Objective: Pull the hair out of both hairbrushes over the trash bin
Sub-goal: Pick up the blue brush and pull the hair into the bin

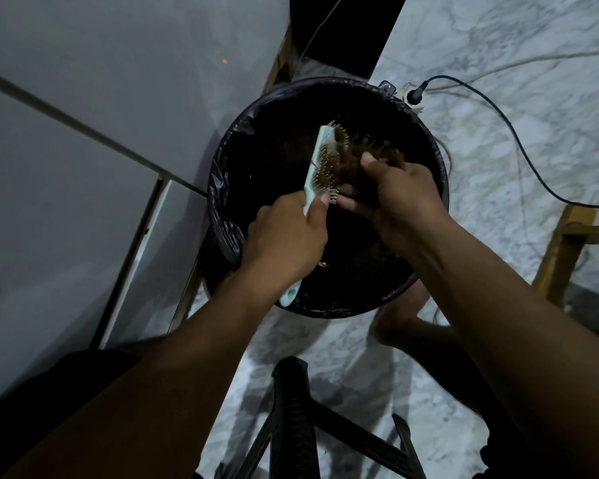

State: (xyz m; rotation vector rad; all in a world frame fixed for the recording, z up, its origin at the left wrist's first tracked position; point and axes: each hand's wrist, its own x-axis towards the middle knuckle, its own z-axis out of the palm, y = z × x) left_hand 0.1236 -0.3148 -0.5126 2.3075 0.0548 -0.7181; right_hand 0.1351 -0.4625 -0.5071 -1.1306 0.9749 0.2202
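Frame centre: left hand [284,236] wraps the pale hairbrush [320,157] handle, bristles right; right hand [395,191] pinches hair clump [351,160] over trash bin [222,188] so it drops in.

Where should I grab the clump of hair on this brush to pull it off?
Pinch the hair near the bristle tips from the brush's right side, as the right hand does; the bristles point that way, and the left hand steadies the handle.
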